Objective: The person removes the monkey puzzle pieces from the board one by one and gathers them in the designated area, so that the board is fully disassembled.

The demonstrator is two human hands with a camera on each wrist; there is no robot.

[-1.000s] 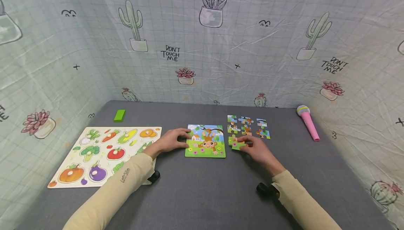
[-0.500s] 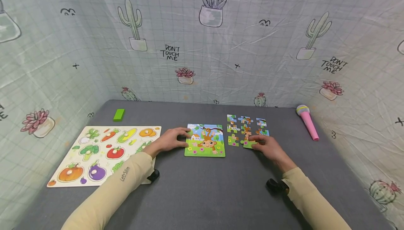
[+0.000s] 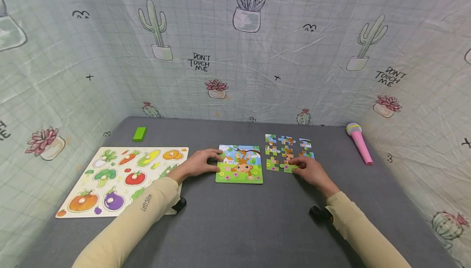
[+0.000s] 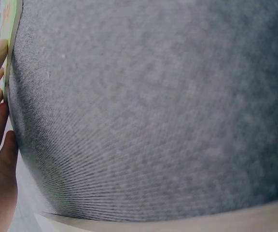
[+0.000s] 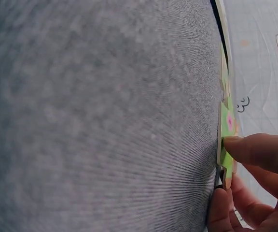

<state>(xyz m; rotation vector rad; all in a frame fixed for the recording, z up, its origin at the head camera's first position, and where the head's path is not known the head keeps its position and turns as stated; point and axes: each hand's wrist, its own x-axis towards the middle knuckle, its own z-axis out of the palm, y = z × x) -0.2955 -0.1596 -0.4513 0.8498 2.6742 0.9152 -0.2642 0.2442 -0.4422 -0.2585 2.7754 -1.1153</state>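
A square puzzle board (image 3: 240,164) with a monkey picture lies mid-table. My left hand (image 3: 200,163) rests at its left edge, fingers and thumb loosely spread; the left wrist view shows fingertips along the board's edge (image 4: 12,38). To the right of the board, my right hand (image 3: 309,170) pinches a green jigsaw piece (image 3: 288,168) with a pink flower. In the right wrist view, the thumb presses on this piece (image 5: 226,125). Beside and behind it, loose jigsaw pieces (image 3: 272,164) lie in rows; the fingers partly cover those at the right.
On the left is a white vegetable puzzle board (image 3: 121,180), partly under the left forearm. A green block (image 3: 139,134) lies behind it. A pink toy microphone (image 3: 360,143) lies at the far right. A printed curtain (image 3: 250,63) rises behind the grey table (image 3: 243,227).
My right hand has moved right with the flower piece, away from the lower-left piece it overlapped, to the bottom row's middle. My left hand has stayed at the monkey board.
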